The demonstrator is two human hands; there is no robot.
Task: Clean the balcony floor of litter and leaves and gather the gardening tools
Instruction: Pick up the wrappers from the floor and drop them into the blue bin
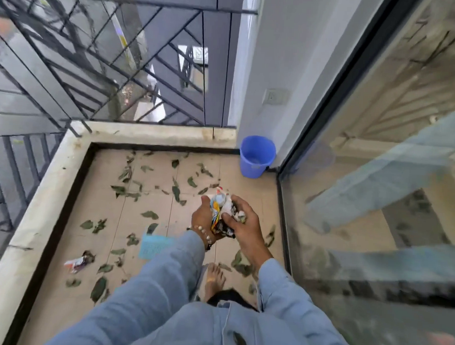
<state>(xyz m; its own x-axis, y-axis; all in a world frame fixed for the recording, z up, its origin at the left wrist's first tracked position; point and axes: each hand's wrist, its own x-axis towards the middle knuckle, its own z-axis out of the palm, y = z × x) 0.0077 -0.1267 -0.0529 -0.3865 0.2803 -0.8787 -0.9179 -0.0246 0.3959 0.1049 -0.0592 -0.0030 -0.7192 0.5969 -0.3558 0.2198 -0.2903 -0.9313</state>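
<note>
Single head-worn wide-angle view, looking steeply down and forward toward round blue plastic bucket (pixel 257 156) in far corner.

Beige tiled floor (pixel 151 221) in flat daylight; black metal railing (pixel 95 62) from nine to twelve o'clock, white wall (pixel 278 57) at one, glass door (pixel 391 153) at three.

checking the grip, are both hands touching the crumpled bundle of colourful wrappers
Touching. The head view shows the left hand cupping the crumpled bundle of colourful wrappers from beneath while the right hand grips it, fingers curled over it.
</note>
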